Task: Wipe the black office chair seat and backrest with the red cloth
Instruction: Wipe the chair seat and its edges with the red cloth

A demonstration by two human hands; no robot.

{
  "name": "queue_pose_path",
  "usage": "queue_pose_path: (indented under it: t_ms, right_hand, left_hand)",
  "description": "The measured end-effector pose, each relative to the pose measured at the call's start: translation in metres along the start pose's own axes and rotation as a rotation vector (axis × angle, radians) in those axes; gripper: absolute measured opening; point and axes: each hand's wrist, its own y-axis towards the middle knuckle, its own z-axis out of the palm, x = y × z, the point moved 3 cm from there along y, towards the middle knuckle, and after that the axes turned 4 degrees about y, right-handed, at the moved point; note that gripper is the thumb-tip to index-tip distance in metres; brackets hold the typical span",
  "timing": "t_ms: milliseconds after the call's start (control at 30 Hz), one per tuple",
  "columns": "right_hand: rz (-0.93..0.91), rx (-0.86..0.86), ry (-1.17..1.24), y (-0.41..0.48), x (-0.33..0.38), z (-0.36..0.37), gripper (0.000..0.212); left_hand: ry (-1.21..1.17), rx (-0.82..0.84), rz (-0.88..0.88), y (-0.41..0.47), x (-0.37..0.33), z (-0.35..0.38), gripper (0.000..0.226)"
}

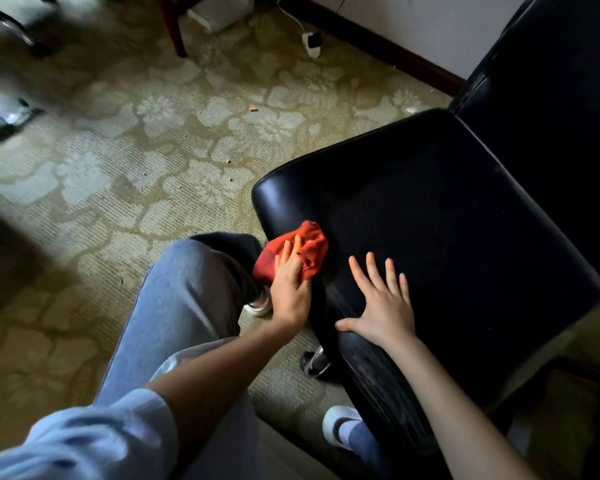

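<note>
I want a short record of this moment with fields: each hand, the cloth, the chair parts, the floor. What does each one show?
left hand: presses the red cloth with straight fingers at the near edge of the seat
right hand: flat on the seat, fingers spread, holds nothing
red cloth: bunched, partly hanging over the seat edge
seat: black, glossy
backrest: black, no hand on it
floor: patterned carpet with small crumbs
</note>
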Motion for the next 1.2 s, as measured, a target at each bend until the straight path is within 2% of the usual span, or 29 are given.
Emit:
queue_pose_path:
  t_ms: [267, 333, 400, 500, 633, 733, 833, 867, 933, 1000, 1067, 1133, 1200]
  right_hand:
    - [0.087, 0.017, 0.089, 0.025, 0.019, -0.003, 0.116]
    - [0.098, 0.042, 0.108, 0.030, 0.023, -0.005, 0.117]
    - [0.090, 0.063, 0.121, 0.032, 0.026, -0.009, 0.117]
    - [0.057, -0.012, 0.203, 0.033, 0.021, -0.022, 0.113]
    - [0.059, -0.172, 0.231, 0.032, 0.002, -0.039, 0.090]
    - [0.080, -0.131, 0.190, 0.031, -0.017, -0.037, 0.078]
    - [0.076, -0.135, 0.146, 0.032, -0.031, -0.025, 0.074]
    - [0.066, -0.146, 0.138, 0.032, -0.033, -0.020, 0.075]
    - [0.062, -0.208, 0.124, 0.031, -0.033, -0.012, 0.081]
    - [0.065, -0.286, 0.110, 0.031, -0.032, -0.008, 0.077]
    - [0.077, -0.341, 0.088, 0.034, -0.033, -0.008, 0.068]
    - [0.067, -0.376, 0.067, 0.035, -0.034, -0.006, 0.065]
    - [0.060, -0.400, 0.058, 0.034, -0.035, -0.003, 0.063]
  left_hand:
    - [-0.081, 0.145, -0.036, -0.016, 0.001, -0.003, 0.044]
    - [-0.116, 0.174, -0.135, -0.003, -0.006, -0.019, 0.033]
    - [-0.279, 0.206, -0.220, 0.010, -0.016, -0.037, 0.016]
    - [-0.283, 0.040, -0.281, 0.033, -0.026, -0.069, 0.022]
    - [-0.281, -0.192, -0.328, 0.085, -0.033, -0.090, 0.011]
    - [-0.156, -0.198, -0.101, 0.128, -0.058, -0.085, 0.035]
    - [0.061, -0.112, 0.100, 0.164, -0.089, -0.057, 0.036]
    - [0.149, -0.041, 0.122, 0.175, -0.092, -0.043, 0.035]
    - [0.397, 0.231, 0.203, 0.188, -0.087, -0.011, 0.035]
    - [0.746, 0.475, 0.427, 0.195, -0.082, 0.008, 0.059]
    - [0.962, 0.505, 0.649, 0.209, -0.091, 0.008, 0.074]
    - [1.021, 0.541, 0.853, 0.221, -0.101, 0.006, 0.082]
    - [1.038, 0.684, 0.930, 0.228, -0.097, 0.008, 0.091]
